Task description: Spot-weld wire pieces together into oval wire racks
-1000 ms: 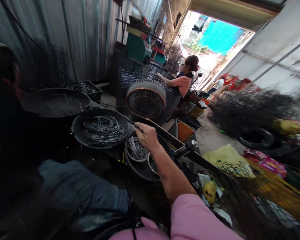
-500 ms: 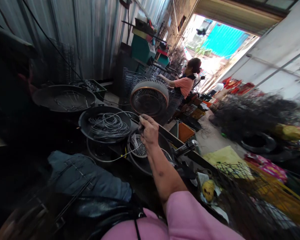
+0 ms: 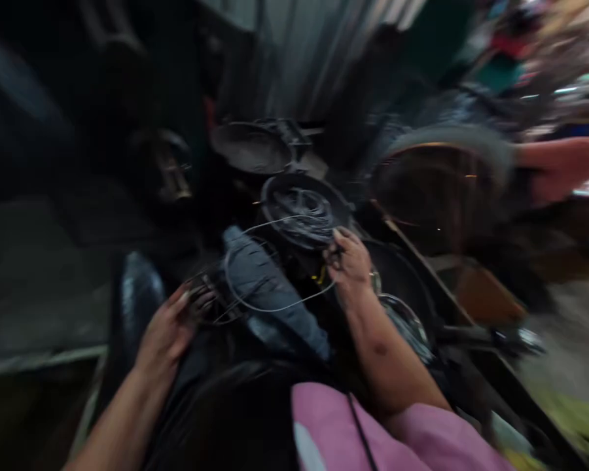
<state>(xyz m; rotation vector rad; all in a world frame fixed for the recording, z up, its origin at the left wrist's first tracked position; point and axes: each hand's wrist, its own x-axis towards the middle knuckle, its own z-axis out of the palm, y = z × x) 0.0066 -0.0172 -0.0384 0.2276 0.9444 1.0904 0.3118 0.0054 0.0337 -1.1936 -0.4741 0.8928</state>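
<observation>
My right hand [image 3: 352, 261] is closed on a thin wire hoop [image 3: 281, 309], which reaches out to the left over a blue-grey cloth [image 3: 279, 288] by my lap. My left hand [image 3: 169, 327], lower left, has its fingers curled round a dark wire frame [image 3: 214, 297]; blur hides the frame's exact shape. Behind my right hand stands a dark pan [image 3: 269, 196] with a heap of wire rings [image 3: 307, 208] in it. The hoop overlaps the cloth and the frame in view; whether it touches them I cannot tell.
Another dark pan [image 3: 250, 149] stands farther back. A large round fan [image 3: 442, 173] is at the right, with a blurred person's orange sleeve [image 3: 559, 163] behind it. An orange bin [image 3: 491, 297] and a metal rail [image 3: 427, 268] lie to the right.
My view has swung left and down, with heavy blur. My right hand with the hoop has come away from the pans toward my lap. My left hand and frame now show clearly.
</observation>
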